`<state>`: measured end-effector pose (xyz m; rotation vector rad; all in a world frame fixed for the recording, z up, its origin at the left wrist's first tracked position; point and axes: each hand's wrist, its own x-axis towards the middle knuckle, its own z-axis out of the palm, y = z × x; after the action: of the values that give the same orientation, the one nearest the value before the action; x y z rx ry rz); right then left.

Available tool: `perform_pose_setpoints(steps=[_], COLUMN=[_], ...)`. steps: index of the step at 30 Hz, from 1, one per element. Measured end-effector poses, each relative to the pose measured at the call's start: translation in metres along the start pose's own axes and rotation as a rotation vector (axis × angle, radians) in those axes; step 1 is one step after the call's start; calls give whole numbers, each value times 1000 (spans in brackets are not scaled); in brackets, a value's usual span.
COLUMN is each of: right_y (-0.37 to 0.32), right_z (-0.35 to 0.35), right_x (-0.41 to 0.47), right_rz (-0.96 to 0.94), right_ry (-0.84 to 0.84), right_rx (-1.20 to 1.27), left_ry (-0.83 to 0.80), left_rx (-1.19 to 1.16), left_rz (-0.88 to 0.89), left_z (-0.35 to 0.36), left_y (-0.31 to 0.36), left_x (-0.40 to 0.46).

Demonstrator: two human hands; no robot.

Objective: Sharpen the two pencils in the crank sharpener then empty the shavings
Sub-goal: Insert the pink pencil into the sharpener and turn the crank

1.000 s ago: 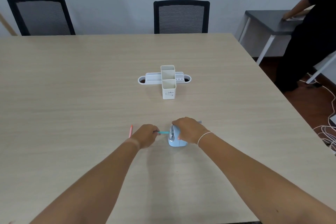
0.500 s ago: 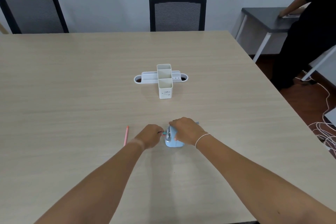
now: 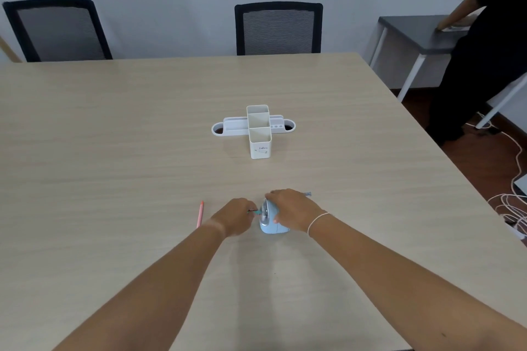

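Note:
A light-blue crank sharpener stands on the wooden table near its front. My right hand grips its top and back; the crank handle pokes out behind my fingers. My left hand pinches a teal pencil whose tip is inside the sharpener's front opening; only a short piece shows between hand and sharpener. A pink pencil lies on the table just left of my left wrist.
A white desk organiser stands at the table's middle. Two black mesh chairs are at the far edge. On the right a person in black leans on a grey side table; white cables lie on the floor.
My left hand has moved right, pushing the teal pencil further into the sharpener, so less of it shows. The view shifted a little; the pink pencil now shows in full.

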<state>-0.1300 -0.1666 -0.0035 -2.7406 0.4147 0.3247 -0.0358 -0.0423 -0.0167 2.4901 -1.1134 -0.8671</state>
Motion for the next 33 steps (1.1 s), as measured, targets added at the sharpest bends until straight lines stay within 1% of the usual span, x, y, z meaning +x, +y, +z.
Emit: perform_pose_setpoints(steps=[2,4,7,9,11,13,15,18,23,26,30,33], right_y=[-1,-1,8,18,28,37,44,52,61,67,75,84], right_z=[-1,-7,-17,-21,-20,-15,-9,-2,6,5,-2,3], right_x=[-4,-10,-17,-20,-26,-30,-34,-36,-30,-19,4,19], right_rz=[14,29,42,56,87,113,133,124,79,80,161,158], right_ry=[-14,10,189,302,339,342,341,347,368,359,317,266], right_rx=[53,136,203,190,176,162,169,202,220,237,408,468], left_ry=[23,79,161,170,150,103,60,48,74,94,114,121], left_rx=[10,10,-30,-57,-57,11,115,228,347,383,378,410], left_rz=[-3,-3,88,118,157,206,218,176,110,109,111,121], left_z=[-5,-13,-20,-21,-18,-12,-2,13,29,35,40,41], left_y=[3,5,6,12,25,39,48,55,54,53,51,50], left_x=[-4,-7,0,2,3,5,10,18,30,33,38,42])
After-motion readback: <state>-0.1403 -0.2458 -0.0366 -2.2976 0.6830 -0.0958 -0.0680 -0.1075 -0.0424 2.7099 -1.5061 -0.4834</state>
